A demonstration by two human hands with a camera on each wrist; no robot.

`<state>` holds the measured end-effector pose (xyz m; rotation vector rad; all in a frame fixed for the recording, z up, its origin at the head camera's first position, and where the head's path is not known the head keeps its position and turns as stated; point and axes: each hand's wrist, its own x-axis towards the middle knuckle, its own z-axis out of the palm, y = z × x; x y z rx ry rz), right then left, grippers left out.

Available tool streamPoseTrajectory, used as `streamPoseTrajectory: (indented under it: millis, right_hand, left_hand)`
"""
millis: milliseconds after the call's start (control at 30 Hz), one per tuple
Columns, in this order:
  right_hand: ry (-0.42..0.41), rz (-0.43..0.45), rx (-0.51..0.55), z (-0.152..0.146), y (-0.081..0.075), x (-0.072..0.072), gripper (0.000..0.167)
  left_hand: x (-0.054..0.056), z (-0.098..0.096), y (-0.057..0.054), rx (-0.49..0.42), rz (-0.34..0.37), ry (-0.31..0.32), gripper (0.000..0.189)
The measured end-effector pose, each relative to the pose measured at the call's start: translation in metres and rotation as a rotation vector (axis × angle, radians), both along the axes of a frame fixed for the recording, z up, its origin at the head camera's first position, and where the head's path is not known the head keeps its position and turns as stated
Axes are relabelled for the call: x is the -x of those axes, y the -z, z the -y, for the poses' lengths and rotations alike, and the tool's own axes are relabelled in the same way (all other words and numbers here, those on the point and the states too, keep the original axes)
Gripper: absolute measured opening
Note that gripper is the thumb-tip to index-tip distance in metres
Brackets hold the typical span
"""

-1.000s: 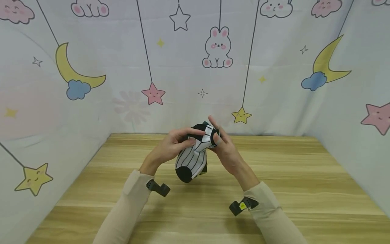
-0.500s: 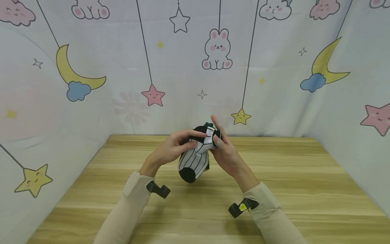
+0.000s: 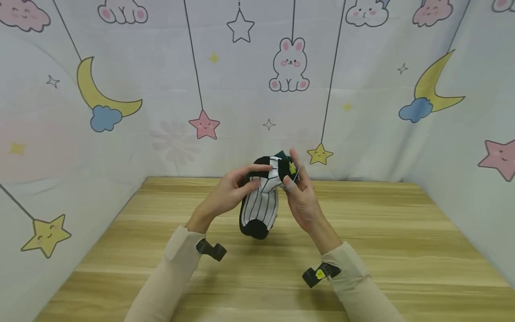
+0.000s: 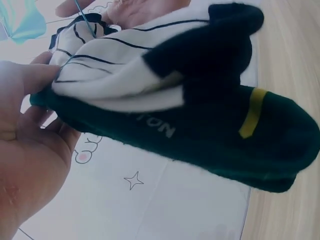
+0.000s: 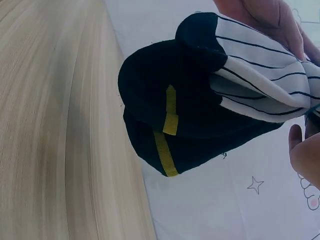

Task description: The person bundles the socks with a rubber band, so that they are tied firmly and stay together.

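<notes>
A bundle of socks hangs in front of me: white striped socks (image 3: pixel 259 203) with black toes and heels, and dark green socks (image 4: pixel 215 142) with yellow stripes. My left hand (image 3: pixel 231 185) pinches the bundle near its upper part, with thumb and index finger on the striped sock. A thin light-blue band (image 4: pixel 86 20) crosses the bundle's pinched-in waist. My right hand (image 3: pixel 305 201) is at the cuff end; the band stretches to it between thumb and raised fingers. The fingers behind the socks are partly hidden. In the right wrist view the striped sock bulges below the band.
Below the hands lies a wood-grain table (image 3: pixel 362 268). A white cloth backdrop (image 3: pixel 249 147) printed with stars, moons and rabbits stands behind and at both sides. Each wrist wears a small black camera (image 3: pixel 211 249).
The hanging end of the sock bundle has swung right and turned more upright. The cuff end has tipped so that yellow shows, and the stretched band is now plainer beside my right hand.
</notes>
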<state>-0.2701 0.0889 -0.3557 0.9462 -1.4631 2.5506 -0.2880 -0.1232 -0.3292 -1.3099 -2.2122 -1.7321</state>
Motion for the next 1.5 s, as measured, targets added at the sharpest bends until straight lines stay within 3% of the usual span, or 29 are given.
streamPoseTrajectory:
  millis: [200, 367, 567, 767, 1067, 1300, 1500]
  right_hand:
    - [0.019, -0.006, -0.042, -0.003, 0.0, 0.002, 0.085]
    - [0.064, -0.036, -0.187, -0.008, -0.001, 0.004, 0.069]
    - [0.076, -0.071, -0.353, -0.014, -0.006, 0.002, 0.065]
    - [0.049, -0.103, -0.417, -0.015, -0.007, 0.003, 0.057]
    - [0.085, -0.117, -0.598, -0.016, -0.003, 0.003, 0.042]
    - [0.071, -0.091, -0.637, -0.016, -0.005, 0.002, 0.037]
    - [0.049, -0.101, -0.634, -0.018, -0.004, 0.003, 0.03]
  left_hand:
    - [-0.002, -0.001, -0.001, 0.076, -0.008, 0.057, 0.043]
    - [-0.004, 0.002, -0.001, 0.128, -0.016, 0.105, 0.043]
    - [-0.006, 0.005, -0.002, 0.213, -0.009, 0.128, 0.042]
    - [-0.006, 0.004, -0.001, 0.296, -0.066, 0.177, 0.04]
    - [-0.001, 0.005, 0.003, 0.367, -0.118, 0.234, 0.037]
    - [0.001, 0.003, 0.003, 0.377, -0.216, 0.242, 0.048]
    - [0.001, 0.005, 0.002, 0.372, -0.216, 0.24, 0.054]
